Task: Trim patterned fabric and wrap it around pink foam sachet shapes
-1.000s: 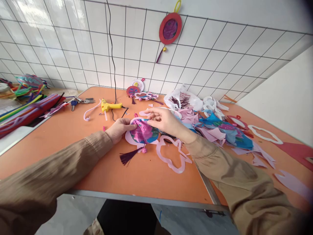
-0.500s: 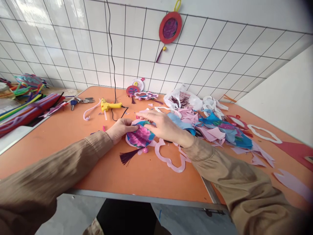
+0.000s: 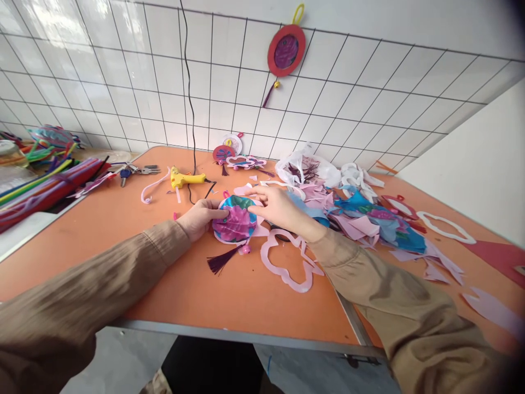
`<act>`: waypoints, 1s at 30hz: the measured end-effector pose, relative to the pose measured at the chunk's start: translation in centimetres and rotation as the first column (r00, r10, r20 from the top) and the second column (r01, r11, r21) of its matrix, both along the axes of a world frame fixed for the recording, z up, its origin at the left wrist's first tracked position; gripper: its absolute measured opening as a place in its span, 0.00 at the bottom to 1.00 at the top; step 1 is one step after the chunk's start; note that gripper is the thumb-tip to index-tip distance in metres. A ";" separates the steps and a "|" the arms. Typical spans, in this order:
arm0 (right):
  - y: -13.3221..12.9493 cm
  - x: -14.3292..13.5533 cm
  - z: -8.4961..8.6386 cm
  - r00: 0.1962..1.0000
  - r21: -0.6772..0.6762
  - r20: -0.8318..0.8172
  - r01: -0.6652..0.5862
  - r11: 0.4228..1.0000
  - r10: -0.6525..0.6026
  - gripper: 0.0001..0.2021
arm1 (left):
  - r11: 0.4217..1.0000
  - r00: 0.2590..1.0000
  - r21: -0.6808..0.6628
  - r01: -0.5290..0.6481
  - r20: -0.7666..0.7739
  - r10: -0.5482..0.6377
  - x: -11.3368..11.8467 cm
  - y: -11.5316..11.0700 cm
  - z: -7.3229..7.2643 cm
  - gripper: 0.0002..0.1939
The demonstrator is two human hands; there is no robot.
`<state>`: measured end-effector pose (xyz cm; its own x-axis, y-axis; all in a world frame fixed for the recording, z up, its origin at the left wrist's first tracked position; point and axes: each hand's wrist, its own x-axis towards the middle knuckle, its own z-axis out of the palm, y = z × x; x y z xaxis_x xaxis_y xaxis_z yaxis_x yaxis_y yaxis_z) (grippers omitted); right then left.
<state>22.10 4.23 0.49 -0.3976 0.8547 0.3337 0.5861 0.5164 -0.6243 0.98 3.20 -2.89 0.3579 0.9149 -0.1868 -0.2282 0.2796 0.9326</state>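
A round ornament (image 3: pixel 234 223) of pink and blue flowered cloth on a pink backing lies near the middle of the table. From its lower edge hang a pink bead (image 3: pixel 246 249) and a dark purple tassel (image 3: pixel 221 260). My left hand (image 3: pixel 200 218) pinches its left edge, thumb on top of the cloth. My right hand (image 3: pixel 279 209) grips the upper right edge between thumb and fingers. A pink cloud-shaped frame (image 3: pixel 303 285) lies to the lower right, beside the ornament.
A yellow glue gun (image 3: pixel 186 178) with a black cord stands behind my left hand. Cloth scraps (image 3: pixel 361 230) and a plastic bag (image 3: pixel 307 164) spread over the right side. Pliers (image 3: pixel 143 170) and colourful pipe cleaners (image 3: pixel 53 186) are at the left. A red ornament (image 3: pixel 286 50) hangs on the tiled wall.
My right hand has shifted slightly right, uncovering more of the ornament's green and blue top. The ornament has turned a little, and its tassel now points more steeply down.
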 end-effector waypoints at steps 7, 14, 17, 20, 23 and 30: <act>0.9 -0.3 -1.6 0.971 0.013 -0.230 0.074 0.997 -0.069 0.14 | 0.999 0.997 0.020 0.050 -0.056 -0.048 -0.2 0.1 -0.2 0.14; 0.5 -0.3 -1.6 0.964 -0.079 -0.266 -0.006 0.997 -0.016 0.14 | 1.000 1.000 -0.002 -0.004 0.001 0.004 0.0 0.2 -0.3 0.10; 0.3 -0.3 -1.5 0.975 -0.102 -0.221 -0.031 0.994 0.008 0.19 | 1.000 0.999 -0.011 -0.028 0.019 0.028 0.0 0.1 -0.1 0.12; 0.3 -0.4 -1.7 0.973 -0.084 -0.231 -0.010 0.996 -0.010 0.24 | 0.999 0.999 -0.029 -0.034 0.022 0.034 0.0 0.0 0.0 0.14; 0.4 -0.4 -1.9 0.967 -0.053 -0.253 0.010 0.999 -0.023 0.25 | 0.999 0.999 -0.033 -0.033 0.030 0.034 0.1 0.0 -0.1 0.16; 0.4 -0.1 -2.2 0.969 -0.112 -0.248 -0.040 0.993 0.011 0.31 | 0.998 0.995 -0.013 -0.067 0.074 0.068 0.1 0.1 -0.6 0.15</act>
